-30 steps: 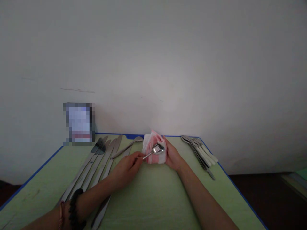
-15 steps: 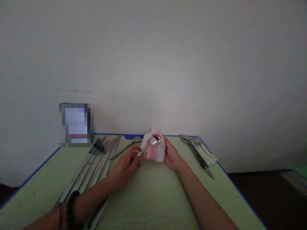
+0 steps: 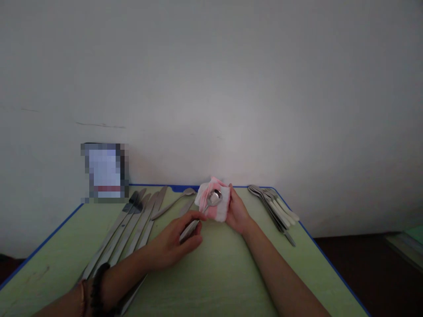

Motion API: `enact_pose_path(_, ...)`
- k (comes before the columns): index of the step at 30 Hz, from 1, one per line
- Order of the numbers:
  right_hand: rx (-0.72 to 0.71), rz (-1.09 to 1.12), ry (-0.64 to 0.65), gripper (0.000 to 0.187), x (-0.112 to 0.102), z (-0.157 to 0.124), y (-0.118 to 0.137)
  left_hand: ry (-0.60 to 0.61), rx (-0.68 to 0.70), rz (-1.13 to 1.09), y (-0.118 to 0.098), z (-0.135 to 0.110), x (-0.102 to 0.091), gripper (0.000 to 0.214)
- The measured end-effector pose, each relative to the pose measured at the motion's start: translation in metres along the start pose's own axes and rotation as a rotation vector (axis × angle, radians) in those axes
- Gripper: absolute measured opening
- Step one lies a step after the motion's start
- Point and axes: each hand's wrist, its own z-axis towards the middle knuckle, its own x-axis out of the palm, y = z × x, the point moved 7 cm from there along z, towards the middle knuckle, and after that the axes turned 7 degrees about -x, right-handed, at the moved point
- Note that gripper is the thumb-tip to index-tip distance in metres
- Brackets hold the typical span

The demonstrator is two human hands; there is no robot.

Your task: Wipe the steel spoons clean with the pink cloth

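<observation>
My left hand (image 3: 180, 240) is closed around the handle of a metal spoon (image 3: 215, 197), the fingers curled over it. The spoon's shiny bowl rests against a pink and white cloth (image 3: 222, 210). From the right side, my right hand (image 3: 238, 213) grips that cloth; its fingers are mostly hidden behind it. Just left of the cloth, another spoon (image 3: 189, 192) lies on the table. Several long knives (image 3: 132, 240) are spread side by side under and beyond my left forearm.
On the right of the green table (image 3: 214, 281) lie several stacked spoons (image 3: 264, 204) and some white-handled forks (image 3: 280, 207). A blurred-out device with a lit screen (image 3: 104, 169) stands at the back left. The wall (image 3: 211, 88) rises behind the table's blue edge.
The left hand has shifted slightly right and turned, bringing the spoon's handle lower in its grip. The spoon bowl has moved a little right on the cloth. The right hand barely moved.
</observation>
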Motion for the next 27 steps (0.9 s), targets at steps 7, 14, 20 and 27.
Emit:
enact_pose_path(7,0.002,-0.031,0.030,0.045,0.001,-0.001,-0.002,-0.204,-0.034,0.084,0.004,0.004,-0.009,0.021)
enact_pose_path(14,0.001,-0.036,0.026,0.045,0.000,0.000,-0.003,-0.155,-0.111,0.297,0.012,0.008,-0.003,0.030)
enact_pose_path(20,-0.008,-0.057,-0.026,0.041,-0.002,0.000,-0.002,-0.164,-0.108,0.601,0.005,0.006,0.003,0.033)
enact_pose_path(27,-0.014,-0.052,-0.030,0.041,-0.002,0.000,-0.002,-0.145,-0.135,0.546,0.006,0.005,0.001,0.032)
